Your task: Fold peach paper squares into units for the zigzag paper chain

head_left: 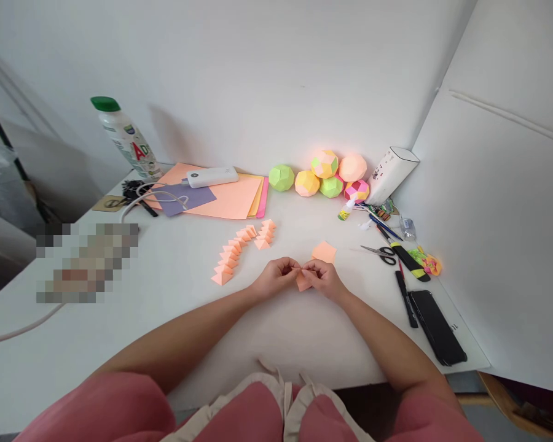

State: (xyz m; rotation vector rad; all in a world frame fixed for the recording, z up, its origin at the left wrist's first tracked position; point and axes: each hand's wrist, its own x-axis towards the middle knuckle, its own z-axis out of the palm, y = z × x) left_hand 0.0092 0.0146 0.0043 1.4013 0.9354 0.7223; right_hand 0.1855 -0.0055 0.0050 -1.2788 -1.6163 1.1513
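Between both hands, low over the white table, is a small folded piece of peach paper [305, 282]. My left hand [279, 274] pinches its left edge with closed fingers. My right hand [324, 277] grips the paper from the other side, fingers closed, covering part of it. Just beyond the right hand lies a flat peach paper piece [324, 251]. Left of the hands, a curved row of folded peach paper pieces [229, 258] overlaps across the table, and a shorter stack of the same folded pieces [265, 235] sits beside its upper end.
Faceted paper balls [307, 183] rest along the back wall. Coloured paper sheets [230, 199] lie under a white power bank [212, 177], near a tilted bottle [129, 141]. At right are scissors [380, 252], a glue bottle [346, 209], a box cutter [410, 262] and a black phone [437, 327].
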